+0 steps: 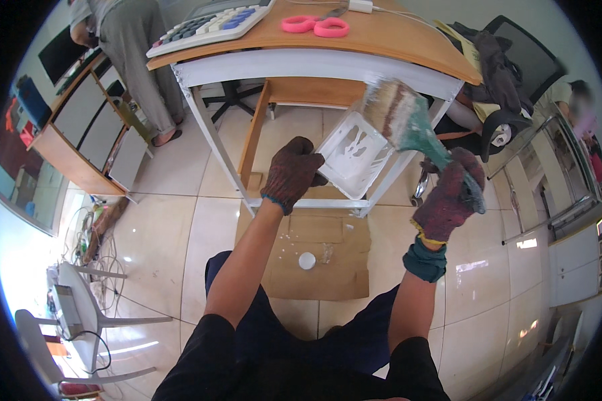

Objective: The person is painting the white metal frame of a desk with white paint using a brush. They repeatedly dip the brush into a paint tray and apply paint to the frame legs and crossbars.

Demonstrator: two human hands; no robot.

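The left hand, gloved in dark maroon knit, has its fingers closed on the side of a white slotted plastic basket, held before the wood-topped, white-framed table. The right hand, similarly gloved, grips the green handle of a wide, white-smeared brush, bristles up before the table's right half. Flat brown cardboard, bearing a round white disc, lies before the table

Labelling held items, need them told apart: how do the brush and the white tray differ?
Colour: the brush has a green handle and pale bristles; the tray is white.
Shape: the brush is long-handled with a broad head; the tray is boxy, with slotted sides.
Grip: the brush is in the right hand, the tray in the left.
Shared: both are held up by gloved hands.
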